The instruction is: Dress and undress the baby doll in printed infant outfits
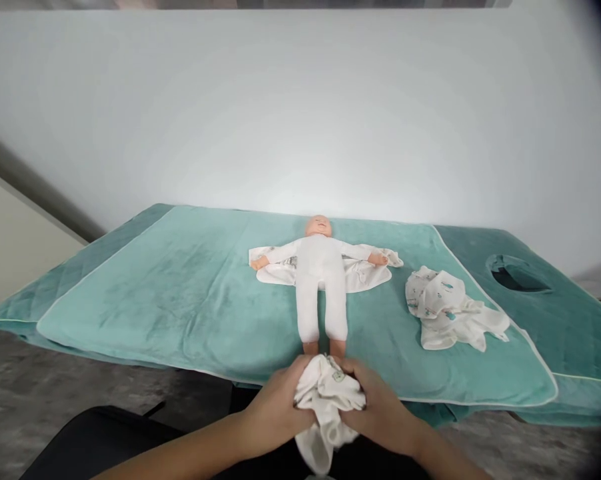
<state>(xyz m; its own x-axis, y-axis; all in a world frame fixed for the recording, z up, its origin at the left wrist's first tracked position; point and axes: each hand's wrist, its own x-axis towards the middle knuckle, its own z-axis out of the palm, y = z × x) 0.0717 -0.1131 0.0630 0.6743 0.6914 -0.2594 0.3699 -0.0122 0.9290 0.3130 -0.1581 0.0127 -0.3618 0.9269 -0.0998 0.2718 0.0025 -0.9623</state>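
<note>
A baby doll [321,267] with a white cloth body lies face up, arms spread and feet toward me. Beneath its back and arms is a spread white printed baby garment [368,275]. My left hand [280,403] and my right hand [380,407] are closed around the two sides of a bunched white baby garment [325,393] with a small green print. It is gathered right at the doll's feet, and its lower part hangs toward me. Whether the feet are inside the cloth, I cannot tell. The fingertips are partly hidden by the folds.
The doll rests on a green padded bed cover [170,300] with white piping. On the right lies a crumpled heap of white printed baby clothes [450,307]. Further right, the bed has a face hole [518,273]. A black chair [95,440] stands at lower left, and a white wall [300,113] rises behind.
</note>
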